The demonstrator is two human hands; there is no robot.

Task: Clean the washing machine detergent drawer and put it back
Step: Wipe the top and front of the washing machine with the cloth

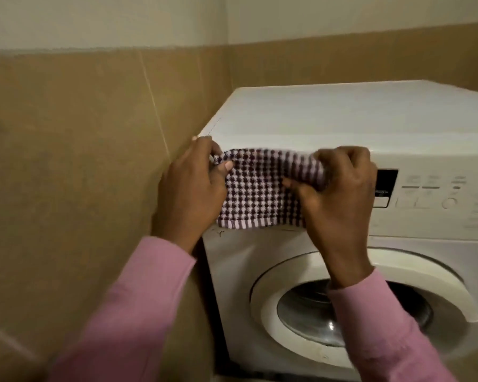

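Mid-frame, left hand [193, 186] and right hand [340, 191] pinch the purple-white checked cloth [260, 188] (drawer hidden behind); best hold it stretched flat.

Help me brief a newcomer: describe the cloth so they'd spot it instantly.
Find the white washing machine against the tan tiled wall. At the top left of its front, left of the control panel, the left hand and right hand grip a cloth. It is the only patterned thing: dark and white checks with a striped bottom hem.
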